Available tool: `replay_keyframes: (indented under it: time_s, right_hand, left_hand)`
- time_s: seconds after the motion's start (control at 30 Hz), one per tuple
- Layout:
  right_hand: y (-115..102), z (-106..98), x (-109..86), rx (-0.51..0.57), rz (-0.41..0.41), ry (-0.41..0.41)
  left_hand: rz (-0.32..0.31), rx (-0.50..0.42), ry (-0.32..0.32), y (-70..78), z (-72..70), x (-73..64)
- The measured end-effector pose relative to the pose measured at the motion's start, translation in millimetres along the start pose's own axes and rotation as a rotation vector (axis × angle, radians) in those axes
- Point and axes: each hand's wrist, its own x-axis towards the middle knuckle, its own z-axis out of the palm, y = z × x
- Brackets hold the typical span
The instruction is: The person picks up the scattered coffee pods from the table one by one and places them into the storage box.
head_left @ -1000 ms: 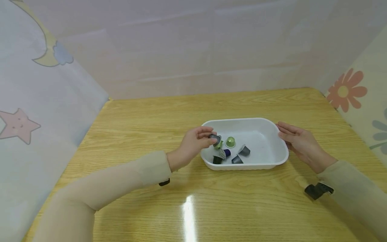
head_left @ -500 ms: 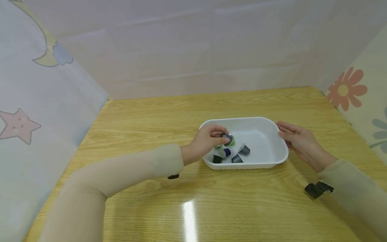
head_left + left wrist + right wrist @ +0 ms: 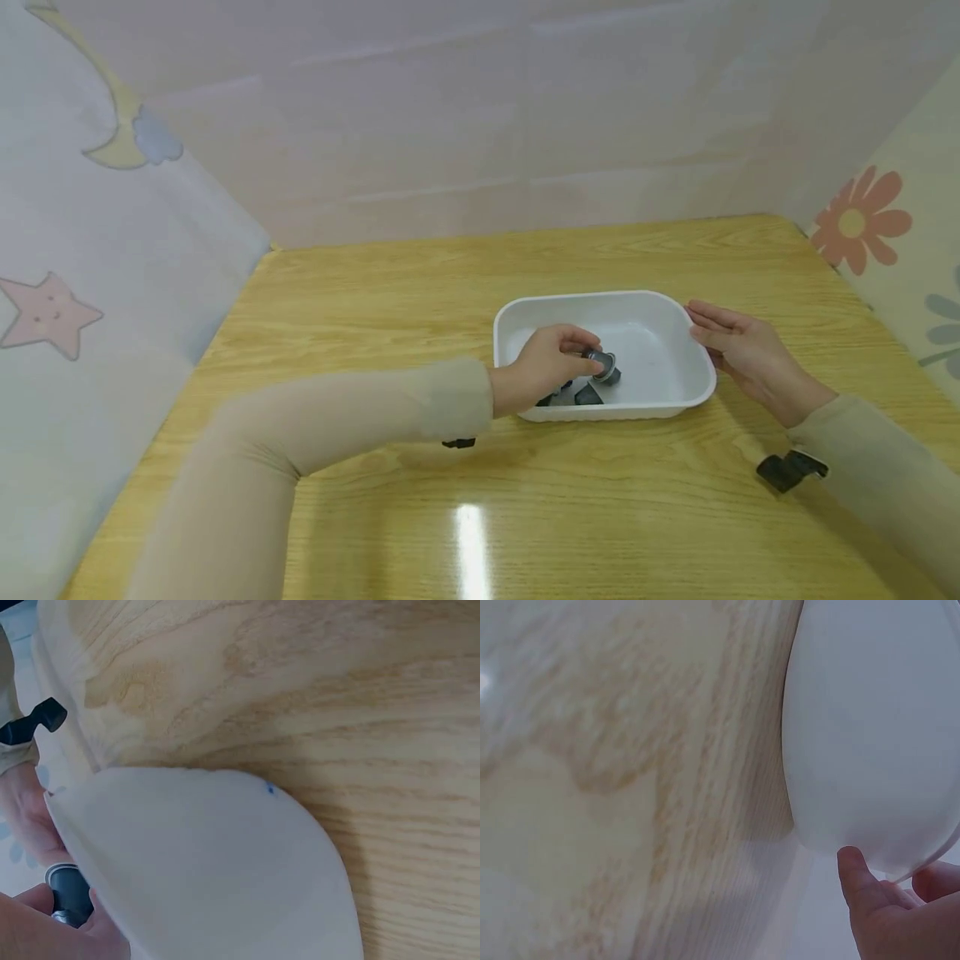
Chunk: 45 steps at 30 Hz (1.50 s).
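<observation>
In the head view my left hand [image 3: 551, 362] reaches into the white plastic tub [image 3: 675, 407], pinching a dark grey coffee capsule [image 3: 602, 367] between thumb and fingers. The left wrist view shows that dark capsule [image 3: 69, 889] between the fingertips, past the tub wall. Another grey capsule [image 3: 613, 378] lies right under the held one. A dark grey capsule [image 3: 588, 395] rests near the tub's front wall, and more capsules are partly hidden behind my left hand. My right hand [image 3: 750, 350] touches the tub's right end with fairly straight fingers; in the right wrist view a fingertip meets the outer wall.
The tub stands on a wooden table [image 3: 375, 292] whose back edge meets a pale cloth wall [image 3: 450, 125]. Printed cloth hangs at the left and right. A dark wrist device [image 3: 791, 472] sits under the right sleeve, another [image 3: 459, 442] under the left.
My left hand has moved right and nearer the front wall inside the tub, carrying the dark grey capsule from the left end towards the middle. The right hand and tub have stayed nearly still.
</observation>
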Motion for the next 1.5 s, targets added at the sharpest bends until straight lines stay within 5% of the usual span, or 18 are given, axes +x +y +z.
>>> replay_keyframes:
  time_s: [0.3, 0.87, 1.13, 1.3, 1.5]
  right_hand:
    - [-0.9, 4.2, 0.4, -0.042, 0.009, 0.005]
    - [-1.9, 6.2, 1.4, -0.058, 0.008, 0.022]
    - [-1.3, 6.4, 1.6, -0.064, 0.017, 0.027]
    - [-1.0, 5.0, 1.7, -0.059, 0.016, 0.032]
    - [-0.2, 4.6, 1.7, -0.007, -0.003, 0.028]
  left_hand:
    - [0.027, -0.015, -0.061, -5.2, 15.1, -1.9]
    - [0.018, 0.050, -0.074, -5.7, 29.7, 2.1]
    - [0.046, 0.052, -0.063, -8.5, 14.5, 1.2]
    - [0.064, 0.016, -0.019, -8.6, -4.8, -3.7]
    - [0.111, -0.056, -0.045, -13.1, -30.7, -13.3]
